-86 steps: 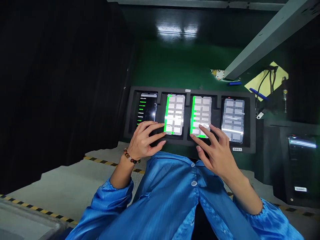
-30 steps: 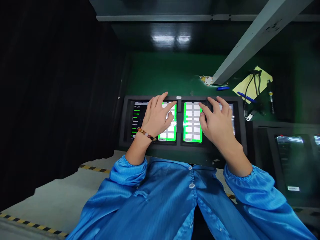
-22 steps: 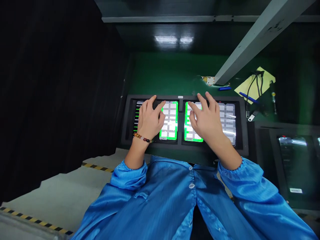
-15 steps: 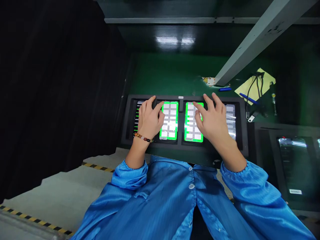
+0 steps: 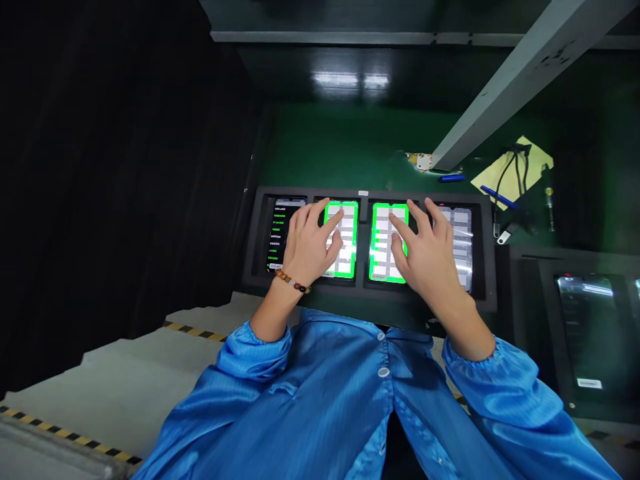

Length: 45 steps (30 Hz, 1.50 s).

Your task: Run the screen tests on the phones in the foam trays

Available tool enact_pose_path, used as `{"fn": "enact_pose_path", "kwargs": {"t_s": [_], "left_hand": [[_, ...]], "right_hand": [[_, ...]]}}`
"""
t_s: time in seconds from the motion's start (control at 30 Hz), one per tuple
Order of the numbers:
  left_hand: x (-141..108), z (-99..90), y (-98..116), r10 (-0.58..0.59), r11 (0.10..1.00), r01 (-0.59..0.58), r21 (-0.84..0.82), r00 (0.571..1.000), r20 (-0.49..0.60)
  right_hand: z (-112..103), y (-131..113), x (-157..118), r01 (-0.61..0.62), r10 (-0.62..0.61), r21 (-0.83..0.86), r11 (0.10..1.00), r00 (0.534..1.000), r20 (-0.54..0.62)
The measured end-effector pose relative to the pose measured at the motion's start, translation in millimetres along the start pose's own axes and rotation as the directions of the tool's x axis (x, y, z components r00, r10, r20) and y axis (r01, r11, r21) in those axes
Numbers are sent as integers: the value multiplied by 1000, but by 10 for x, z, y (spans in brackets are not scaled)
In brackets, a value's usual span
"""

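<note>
Several smartphones lie face up in a dark tray point(image 5: 363, 267). My left hand point(image 5: 311, 243), fingers apart, is over the left green-bordered phone point(image 5: 347, 250), its index fingertip at the upper part of the screen. Over the right green-bordered phone point(image 5: 381, 257) my right hand point(image 5: 427, 250) spreads its fingers, the index fingertip at the screen's upper middle. Whether either fingertip presses the glass I cannot tell. At the tray's left end is a phone with a dark list screen point(image 5: 277, 233), partly behind my left hand. A dim grey-screened phone point(image 5: 463, 247) at the right end is partly covered by my right hand.
A grey post point(image 5: 480, 113) rises behind the tray, with a blue pen point(image 5: 452, 179) near its foot. Black cables point(image 5: 511, 173) lie over yellow paper point(image 5: 536, 160) at the right. Another phone point(image 5: 585, 327) sits in a second tray farther right. A black curtain point(image 5: 125, 167) hangs at the left.
My left hand has shifted right, its index finger now farther across the left green-bordered screen. My right index fingertip has moved slightly down on its phone. The phones stay in place.
</note>
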<state>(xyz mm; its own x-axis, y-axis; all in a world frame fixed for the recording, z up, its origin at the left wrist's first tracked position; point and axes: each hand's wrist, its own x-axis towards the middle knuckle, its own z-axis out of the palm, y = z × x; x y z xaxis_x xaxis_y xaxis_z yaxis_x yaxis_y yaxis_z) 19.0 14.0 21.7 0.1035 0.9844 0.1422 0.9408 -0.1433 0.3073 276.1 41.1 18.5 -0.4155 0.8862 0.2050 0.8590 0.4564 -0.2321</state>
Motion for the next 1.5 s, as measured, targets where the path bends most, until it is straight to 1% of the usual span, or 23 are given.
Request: {"fn": "enact_pose_path", "kwargs": {"t_s": [0.23,0.43,0.63,0.8,0.87,1.03,1.1,1.17,1.23,1.3,1.37,1.43,1.5], "left_hand": [[-401,-105,73,74,997,-74,22,997,9],[-757,-123,117,63,997,-62,-49,998,27],[-953,-74,102,96,989,-102,-106,993,-66],[-995,-53,89,117,986,-125,-113,990,-77],[-996,-53,82,102,988,-110,-108,991,-83],[-989,-66,11,-50,997,42,-58,988,-148],[-965,-75,7,-70,997,63,-52,987,-146],[-915,-79,49,-41,998,34,-60,993,-115],[-843,-75,127,27,996,-32,-81,997,-66],[-772,-65,205,105,989,-107,-105,994,-22],[-729,-57,243,149,983,-148,-113,989,3],[-729,-61,215,136,985,-136,-105,991,-8],[-766,-75,129,76,993,-80,-84,996,-50]], "right_hand": [[-88,-87,-390,-5,3,61,998,999,44],[-169,-145,-700,41,-46,111,993,998,43],[-209,-192,-901,80,-84,183,980,996,17],[-232,-206,-954,123,-121,195,973,992,-23],[-232,-199,-944,121,-118,190,974,993,-26],[-186,-242,-800,71,-76,144,987,997,24],[-159,-287,-723,81,-88,140,987,995,42],[-141,-309,-676,97,-106,143,985,993,54],[-144,-277,-682,93,-101,141,986,993,54],[-170,-187,-739,66,-72,132,989,996,44],[-209,-71,-822,25,-27,115,993,999,19],[-244,22,-891,-4,5,95,995,1000,-7],[-258,55,-915,-11,13,82,997,1000,-20]]}}
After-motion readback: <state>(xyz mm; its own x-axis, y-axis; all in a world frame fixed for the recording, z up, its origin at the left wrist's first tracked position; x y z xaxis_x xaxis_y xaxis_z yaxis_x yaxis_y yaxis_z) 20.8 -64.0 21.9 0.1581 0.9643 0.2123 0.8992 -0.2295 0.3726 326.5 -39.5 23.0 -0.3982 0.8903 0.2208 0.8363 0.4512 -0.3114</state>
